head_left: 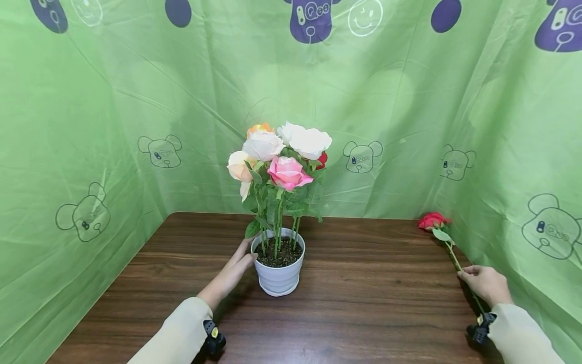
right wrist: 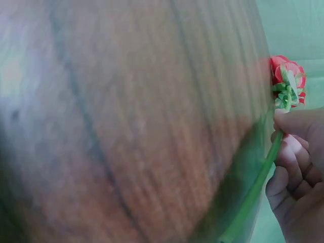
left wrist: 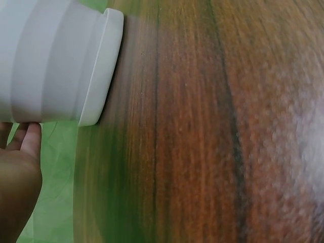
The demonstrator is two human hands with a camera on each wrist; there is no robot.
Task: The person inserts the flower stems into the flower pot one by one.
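A white ribbed flower pot (head_left: 279, 279) stands on the table, filled with dark soil (head_left: 284, 258) and several upright roses. Against the pot's left side rests my left hand (head_left: 234, 268), its thumb near the rim; in the left wrist view the fingertips (left wrist: 33, 134) touch the pot's wall. At the table's right side, my right hand (head_left: 488, 283) pinches the green stem (right wrist: 258, 185) of a red rose (head_left: 434, 220) between thumb and fingers. This rose's head points to the far right corner, and its stem slants back toward my wrist.
In the pot are a pink rose (head_left: 288, 173), white roses (head_left: 311, 143), a peach rose (head_left: 239, 166), an orange rose (head_left: 260, 128) and a partly hidden red one (head_left: 322, 160). A brown wooden table (head_left: 377, 303) lies below, with green printed cloth (head_left: 395, 106) around its back and sides.
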